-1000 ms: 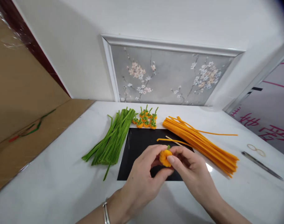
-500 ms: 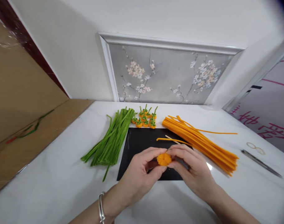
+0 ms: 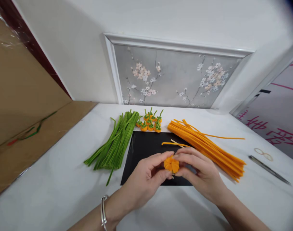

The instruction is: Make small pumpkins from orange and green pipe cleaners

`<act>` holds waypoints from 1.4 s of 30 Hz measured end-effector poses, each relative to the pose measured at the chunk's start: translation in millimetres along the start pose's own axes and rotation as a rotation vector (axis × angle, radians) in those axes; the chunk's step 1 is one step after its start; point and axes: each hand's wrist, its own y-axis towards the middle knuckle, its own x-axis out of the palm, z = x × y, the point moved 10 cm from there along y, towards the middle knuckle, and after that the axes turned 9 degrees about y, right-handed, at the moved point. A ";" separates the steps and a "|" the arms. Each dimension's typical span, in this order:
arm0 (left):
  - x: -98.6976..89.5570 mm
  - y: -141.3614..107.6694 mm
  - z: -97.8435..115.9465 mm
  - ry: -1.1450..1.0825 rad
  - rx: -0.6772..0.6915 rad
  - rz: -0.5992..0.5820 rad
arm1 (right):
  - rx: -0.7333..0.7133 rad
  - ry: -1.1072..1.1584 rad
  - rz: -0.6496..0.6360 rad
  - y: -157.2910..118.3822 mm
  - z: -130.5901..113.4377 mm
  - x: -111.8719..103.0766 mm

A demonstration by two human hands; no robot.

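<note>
Between my fingertips sits a small round orange pumpkin (image 3: 171, 164) of fuzzy pipe cleaner, ribbed, with its creased middle facing me. My left hand (image 3: 146, 175) pinches its left side with thumb and forefinger. From the right, my right hand (image 3: 201, 171) grips it the same way. Both hands hover over the black mat (image 3: 146, 147). Just beyond them, a bent orange pipe cleaner (image 3: 174, 144) and a pale thin stick (image 3: 177, 143) lie on the mat, partly hidden by my right hand.
Green pipe cleaners (image 3: 116, 141) lie bundled at left, orange pipe cleaners (image 3: 206, 149) at right. Several finished orange pumpkins with green tops (image 3: 150, 122) cluster behind the mat. Scissors (image 3: 269, 168) rest far right on the white table (image 3: 71, 179). Cardboard (image 3: 40, 138) stands at left.
The orange pumpkin has turned slightly and shifted a little right between my fingers; its petal-like ribs now look more spread. My right hand has moved slightly with it.
</note>
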 end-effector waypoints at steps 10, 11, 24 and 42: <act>8.2 0.9 -6.7 -0.069 -0.055 -0.052 | 0.140 0.095 -0.122 -3.1 10.7 12.8; 7.6 1.0 -6.0 -0.043 -0.046 -0.049 | 0.146 0.107 -0.127 -3.5 11.2 13.0; -3.2 2.6 -5.3 0.247 0.052 0.038 | 0.255 0.280 -0.023 -2.4 17.6 10.6; -5.3 -1.1 2.0 0.565 0.202 0.134 | 0.745 0.629 0.009 -22.7 50.3 34.4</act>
